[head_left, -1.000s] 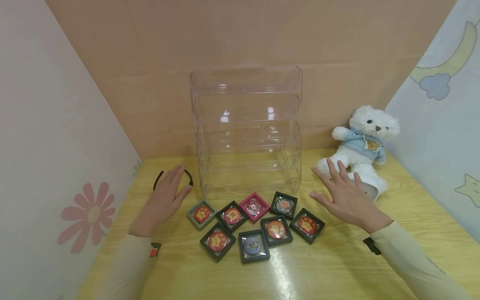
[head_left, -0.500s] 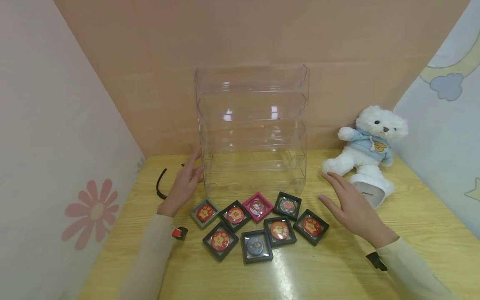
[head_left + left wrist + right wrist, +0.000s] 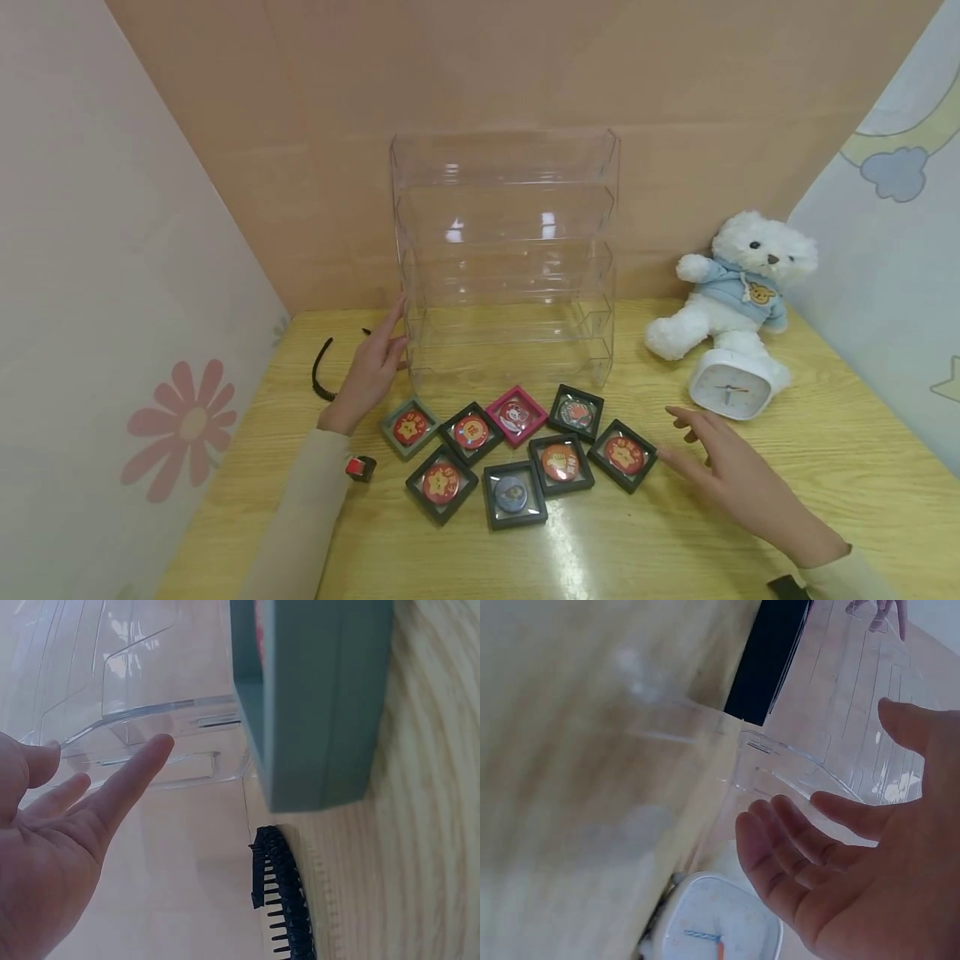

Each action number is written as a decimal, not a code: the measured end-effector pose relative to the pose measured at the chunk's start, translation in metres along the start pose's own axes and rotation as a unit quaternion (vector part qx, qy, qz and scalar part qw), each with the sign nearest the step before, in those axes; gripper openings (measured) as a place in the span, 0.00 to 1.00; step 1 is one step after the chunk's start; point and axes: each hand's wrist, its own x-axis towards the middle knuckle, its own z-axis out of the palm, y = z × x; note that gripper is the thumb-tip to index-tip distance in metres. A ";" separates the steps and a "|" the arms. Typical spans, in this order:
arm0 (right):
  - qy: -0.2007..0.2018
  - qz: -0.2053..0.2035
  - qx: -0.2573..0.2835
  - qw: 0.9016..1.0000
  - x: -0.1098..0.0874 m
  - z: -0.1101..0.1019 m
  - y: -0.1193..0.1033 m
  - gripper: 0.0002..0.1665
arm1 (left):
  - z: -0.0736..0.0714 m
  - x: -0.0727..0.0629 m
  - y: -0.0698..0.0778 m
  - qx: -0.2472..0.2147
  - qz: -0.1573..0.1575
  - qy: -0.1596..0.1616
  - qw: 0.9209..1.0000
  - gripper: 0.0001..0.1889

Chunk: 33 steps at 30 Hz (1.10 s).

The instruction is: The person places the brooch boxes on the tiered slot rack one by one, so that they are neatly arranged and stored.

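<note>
A clear plastic tiered display rack (image 3: pixel 506 179) stands upright at the back of the table. My left hand (image 3: pixel 367 371) is at its lower left side, fingers straight with the tips against the side panel. In front of the rack lie several square framed badges, among them a grey-green frame (image 3: pixel 410 427), a pink frame (image 3: pixel 516 414) and black ones. The right hand (image 3: pixel 738 479) hovers with loosely bent fingers beside the rightmost black frame (image 3: pixel 624 455), index fingertip close to its corner. Nothing shows in its palm in the right wrist view.
Behind the left hand lies a black toothed headband (image 3: pixel 321 371). At the right back a white teddy bear (image 3: pixel 761 292) in a blue top sits against the wall, with a white clock (image 3: pixel 731 385) at its feet. Patterned panels flank both sides of the wooden table (image 3: pixel 630 550).
My left hand has moved right from above the headband to the rack's side. The right hand has come down and nearer, from in front of the clock to beside the rightmost frame.
</note>
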 end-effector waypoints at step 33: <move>-0.015 0.022 -0.002 1.000 -0.030 0.024 0.005 0.39 | -0.002 0.001 -0.002 -0.020 -0.003 0.001 1.000 0.37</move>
